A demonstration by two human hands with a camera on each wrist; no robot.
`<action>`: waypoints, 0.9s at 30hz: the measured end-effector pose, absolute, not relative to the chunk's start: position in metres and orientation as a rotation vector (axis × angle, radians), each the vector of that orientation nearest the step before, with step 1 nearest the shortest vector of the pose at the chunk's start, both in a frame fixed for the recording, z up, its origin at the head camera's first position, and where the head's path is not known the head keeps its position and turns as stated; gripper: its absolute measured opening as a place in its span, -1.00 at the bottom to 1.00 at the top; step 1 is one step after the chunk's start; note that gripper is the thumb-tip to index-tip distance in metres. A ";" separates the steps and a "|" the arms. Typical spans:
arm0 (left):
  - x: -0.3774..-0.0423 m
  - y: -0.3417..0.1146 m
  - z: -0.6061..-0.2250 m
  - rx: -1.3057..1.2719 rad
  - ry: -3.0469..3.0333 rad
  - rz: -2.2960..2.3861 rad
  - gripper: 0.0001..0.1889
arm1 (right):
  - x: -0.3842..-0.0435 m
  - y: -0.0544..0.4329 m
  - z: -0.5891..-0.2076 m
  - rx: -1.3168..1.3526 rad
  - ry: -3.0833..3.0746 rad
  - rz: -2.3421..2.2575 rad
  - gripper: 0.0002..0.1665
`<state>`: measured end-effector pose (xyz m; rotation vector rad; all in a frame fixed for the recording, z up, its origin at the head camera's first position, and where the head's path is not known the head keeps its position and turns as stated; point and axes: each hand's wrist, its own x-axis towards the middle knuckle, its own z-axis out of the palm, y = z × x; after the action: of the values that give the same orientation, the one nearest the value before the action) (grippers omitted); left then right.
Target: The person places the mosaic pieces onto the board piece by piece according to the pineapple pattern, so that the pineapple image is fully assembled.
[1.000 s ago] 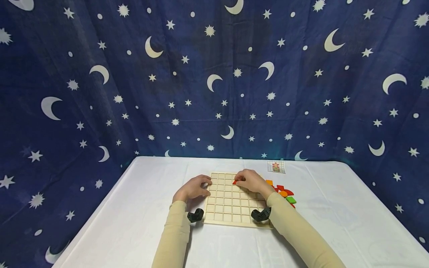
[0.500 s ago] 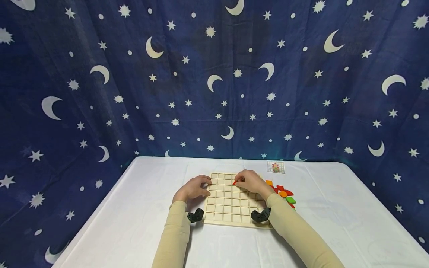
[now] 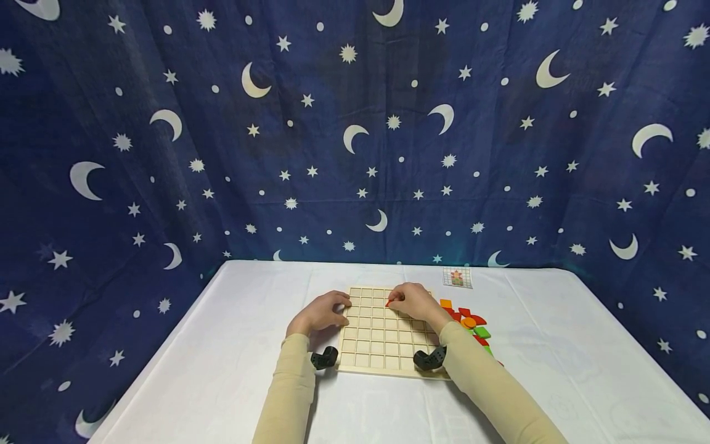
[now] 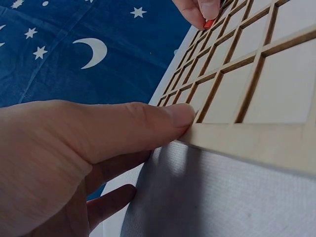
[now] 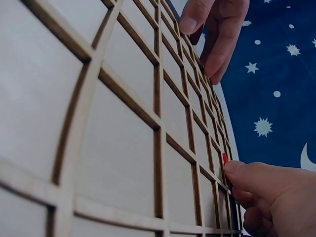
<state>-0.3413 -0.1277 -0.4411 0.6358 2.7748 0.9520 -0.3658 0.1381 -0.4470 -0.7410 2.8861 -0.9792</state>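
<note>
A pale wooden grid board (image 3: 377,336) with raised square cells lies on the white table. At its left edge rests my left hand (image 3: 323,311), thumb and fingers spread apart along the rim. The left wrist view shows that thumb (image 4: 163,118) lying on the board's border. Over the far part of the grid, my right hand (image 3: 413,300) pinches a small red tile (image 3: 389,303) between thumb and fingers. Only a sliver of this red tile (image 5: 225,158) shows in the right wrist view; its full shape is hidden by the fingers.
Loose coloured tiles (image 3: 481,332), red, orange and green, lie right of the board, partly behind the right forearm. A small picture card (image 3: 457,277) with a grid pattern sits at the table's far side. A blue star-and-moon curtain (image 3: 310,135) hangs behind.
Both hands stay almost in place, the right still pinching the red tile at the same part of the board. The right forearm has shifted slightly, showing more loose tiles.
</note>
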 end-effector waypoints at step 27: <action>-0.341 -0.128 -0.441 0.681 2.788 0.927 -0.55 | -0.346 0.243 -0.445 -0.278 3.007 -0.954 -0.65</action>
<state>-0.3415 -0.1276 -0.4407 0.6807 2.7877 0.9268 -0.3463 0.2427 -0.4451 -0.2780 3.0068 -0.9539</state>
